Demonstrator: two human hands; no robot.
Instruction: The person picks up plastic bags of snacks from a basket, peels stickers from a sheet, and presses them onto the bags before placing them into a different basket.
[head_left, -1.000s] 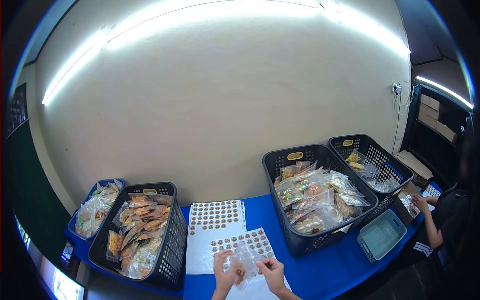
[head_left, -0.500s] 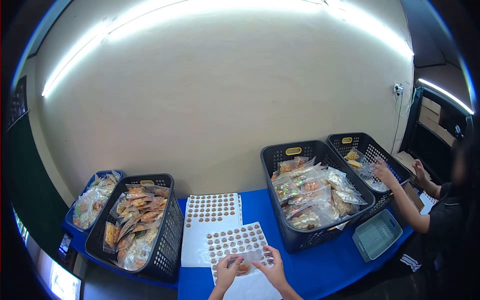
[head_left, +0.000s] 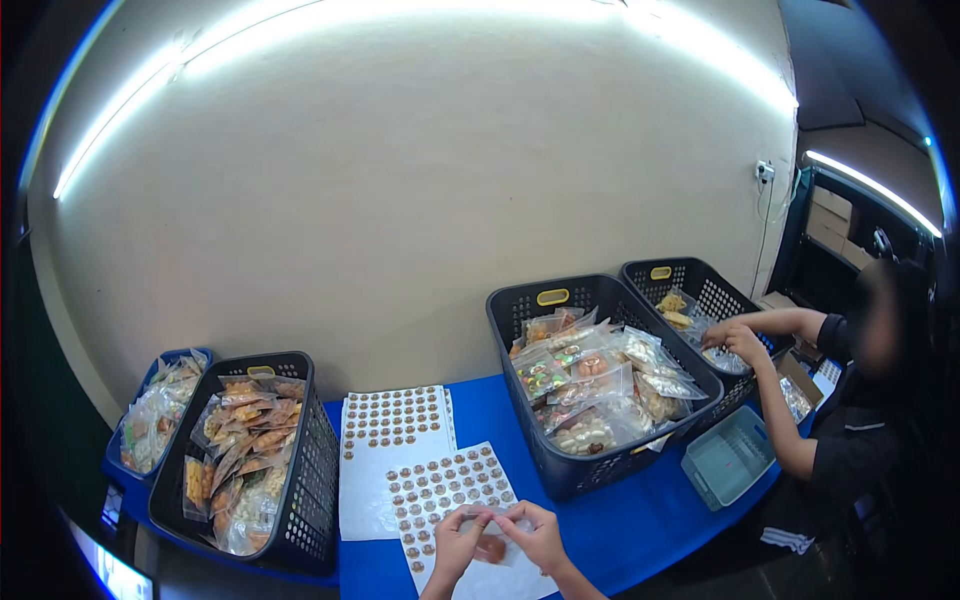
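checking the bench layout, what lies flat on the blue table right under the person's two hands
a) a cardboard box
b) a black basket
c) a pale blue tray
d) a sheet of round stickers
d: the left hand and right hand pinch a small clear packet directly over the nearer sheet of round stickers, while the pale blue tray sits off to the right on the blue table.
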